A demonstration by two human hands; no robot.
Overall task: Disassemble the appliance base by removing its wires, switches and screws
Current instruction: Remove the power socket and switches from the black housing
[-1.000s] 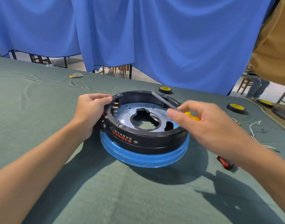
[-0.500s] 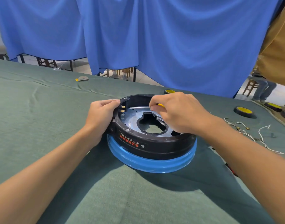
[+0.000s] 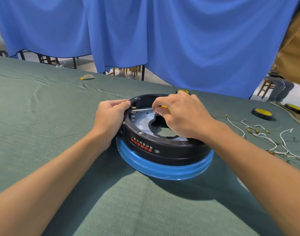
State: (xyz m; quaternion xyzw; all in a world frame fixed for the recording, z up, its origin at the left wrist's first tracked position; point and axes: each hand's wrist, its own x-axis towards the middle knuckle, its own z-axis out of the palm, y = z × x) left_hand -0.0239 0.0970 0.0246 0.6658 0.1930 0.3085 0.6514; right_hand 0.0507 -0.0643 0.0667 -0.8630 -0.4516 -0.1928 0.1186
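The round appliance base (image 3: pixel 164 150), black with a blue lower ring and red lettering, lies upside down on the green cloth. My left hand (image 3: pixel 110 116) grips its left rim. My right hand (image 3: pixel 181 114) reaches over the open inside and holds a yellow-handled screwdriver (image 3: pixel 144 109). The metal shaft points left, and its tip rests against the brass terminals (image 3: pixel 133 108) on the inner left wall. A silver plate with a central cut-out (image 3: pixel 142 120) shows inside, partly hidden by my right hand.
Loose white wires with brass ends (image 3: pixel 263 133) lie to the right of the base. Black-and-yellow tape rolls (image 3: pixel 262 113) sit at the far right, with another (image 3: pixel 182 91) behind the base. A small grey object (image 3: pixel 87 76) lies far left. Blue curtains hang behind the table.
My right hand has come in from the right over the base, swinging the screwdriver down until its tip reaches the terminals on the inner left wall. My left hand stays on the rim.
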